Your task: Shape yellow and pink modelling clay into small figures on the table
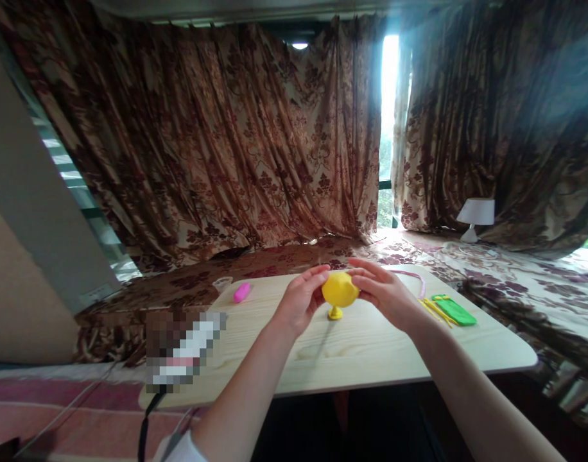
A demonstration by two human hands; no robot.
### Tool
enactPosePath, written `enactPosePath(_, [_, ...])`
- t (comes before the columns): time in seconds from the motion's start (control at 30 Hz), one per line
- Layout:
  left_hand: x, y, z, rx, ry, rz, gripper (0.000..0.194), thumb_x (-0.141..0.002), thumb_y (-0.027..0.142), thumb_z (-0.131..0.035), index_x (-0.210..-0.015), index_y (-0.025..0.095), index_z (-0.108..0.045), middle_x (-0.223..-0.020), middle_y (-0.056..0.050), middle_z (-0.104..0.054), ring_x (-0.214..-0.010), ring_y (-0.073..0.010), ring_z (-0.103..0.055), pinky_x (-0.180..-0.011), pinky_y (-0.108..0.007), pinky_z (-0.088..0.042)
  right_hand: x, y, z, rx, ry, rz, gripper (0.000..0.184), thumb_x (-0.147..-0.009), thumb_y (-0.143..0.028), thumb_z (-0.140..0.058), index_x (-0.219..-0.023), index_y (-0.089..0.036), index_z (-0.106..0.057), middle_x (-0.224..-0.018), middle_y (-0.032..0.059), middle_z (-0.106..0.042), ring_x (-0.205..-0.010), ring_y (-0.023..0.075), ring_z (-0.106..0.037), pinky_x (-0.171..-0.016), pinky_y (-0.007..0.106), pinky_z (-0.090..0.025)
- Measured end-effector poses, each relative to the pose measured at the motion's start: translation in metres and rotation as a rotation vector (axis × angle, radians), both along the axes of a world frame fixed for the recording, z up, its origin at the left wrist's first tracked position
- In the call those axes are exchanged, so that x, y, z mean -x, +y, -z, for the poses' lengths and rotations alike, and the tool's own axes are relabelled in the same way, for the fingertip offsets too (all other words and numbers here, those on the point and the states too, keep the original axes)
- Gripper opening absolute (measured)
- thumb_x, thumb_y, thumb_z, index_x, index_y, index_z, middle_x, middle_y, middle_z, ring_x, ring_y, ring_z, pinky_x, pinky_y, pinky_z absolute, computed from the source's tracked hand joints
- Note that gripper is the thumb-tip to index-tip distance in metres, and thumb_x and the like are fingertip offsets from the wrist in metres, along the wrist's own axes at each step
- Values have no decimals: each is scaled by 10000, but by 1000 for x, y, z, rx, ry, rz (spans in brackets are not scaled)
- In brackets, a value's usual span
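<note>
A small yellow balloon [339, 290], partly inflated with its neck pointing down, is held between both hands above a light wooden table [366, 353]. My left hand [301, 298] grips its left side with curled fingers. My right hand [383, 290] closes on its right side, fingers reaching over the top.
A pink balloon [242, 292] lies at the table's far left. A green flat object [454, 309] with yellow strips [436, 310] and a pink cord [414, 277] lie at the far right. A blurred-out item [185, 350] sits at the left edge. Patterned curtains and a white lamp [475, 217] stand behind.
</note>
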State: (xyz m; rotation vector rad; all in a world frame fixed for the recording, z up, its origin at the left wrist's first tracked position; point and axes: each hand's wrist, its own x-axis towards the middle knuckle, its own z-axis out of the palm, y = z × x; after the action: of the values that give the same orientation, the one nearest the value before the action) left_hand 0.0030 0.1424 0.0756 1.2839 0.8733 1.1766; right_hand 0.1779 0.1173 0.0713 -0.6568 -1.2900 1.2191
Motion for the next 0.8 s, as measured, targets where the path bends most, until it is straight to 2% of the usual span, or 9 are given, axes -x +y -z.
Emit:
enactPosePath(0.07, [1,-21,25,-7,41,-4,305,-825,319,-566,-1096,182,-601,-992,-78,-670,-834,-162,-638,-753,-300,-519,-1,-19,26,75,53,-64,459,-735,-279,-696,-1174,-240,-569,-1087,52,-639,-968,188,-605,-820,305,-487])
enactPosePath(0.13, [3,-25,51,-20,119,-49,312,-815,377,-571,-1029,160,-642,-930,-86,-681,-818,-182,-639,-736,-312,-519,-4,-24,57,141,39,-39,479,-748,-312,-676,-1205,-246,-547,-1131,67,-632,-1002,204,-602,-845,320,-485])
enactPosePath(0.2, [3,-10,72,-50,220,-162,263,-816,339,-583,-982,146,-647,-889,-80,-673,-827,-177,-623,-769,-315,-503,-8,-17,83,210,-77,52,462,-773,-357,-626,-1215,-253,-540,-1137,68,-642,-1015,207,-610,-841,313,-502])
enactPosePath(0.27, [2,16,88,-94,325,-251,199,-824,285,-589,-953,139,-631,-977,-84,-646,-912,-178,-595,-835,-344,-483,-15,-1,99,245,-160,91,455,-777,-344,-603,-1215,-237,-544,-1112,83,-658,-984,214,-632,-793,309,-528])
enactPosePath(0.37, [-5,53,104,-166,470,-273,252,-867,299,-537,-1069,153,-572,-1116,-75,-586,-970,-190,-580,-833,-405,-490,-25,24,108,248,-294,137,449,-754,-285,-615,-1192,-202,-563,-1037,88,-686,-893,207,-659,-712,297,-541])
enactPosePath(0.47, [-12,71,117,-224,577,-269,285,-873,308,-527,-1115,161,-552,-1148,-81,-569,-984,-198,-576,-834,-411,-492,-33,41,107,210,-460,235,413,-735,-235,-628,-1137,-151,-594,-937,88,-698,-839,208,-654,-722,321,-525])
enactPosePath(0.63, [-13,69,125,-321,678,-300,283,-876,313,-519,-1116,166,-553,-1163,-83,-565,-1002,-200,-569,-852,-419,-482,-26,50,107,24,-685,443,371,-758,-125,-569,-1127,-140,-609,-1161,116,-590,-1077,224,-542,-975,363,-381])
enactPosePath(0.73, [-14,62,123,-400,705,-318,268,-883,317,-505,-1105,178,-564,-1173,-82,-564,-1030,-202,-557,-887,-430,-460,-6,53,109,-75,-788,483,432,-783,-61,-524,-1207,-140,-553,-1157,113,-582,-1094,203,-525,-992,347,-362])
enactPosePath(0.8, [-16,59,122,-444,713,-321,259,-885,320,-501,-1089,178,-573,-1159,-80,-574,-1038,-202,-553,-907,-438,-443,7,57,112,-109,-852,504,403,-813,-73,-529,-1211,-140,-536,-1141,108,-585,-1083,211,-530,-973,391,-380])
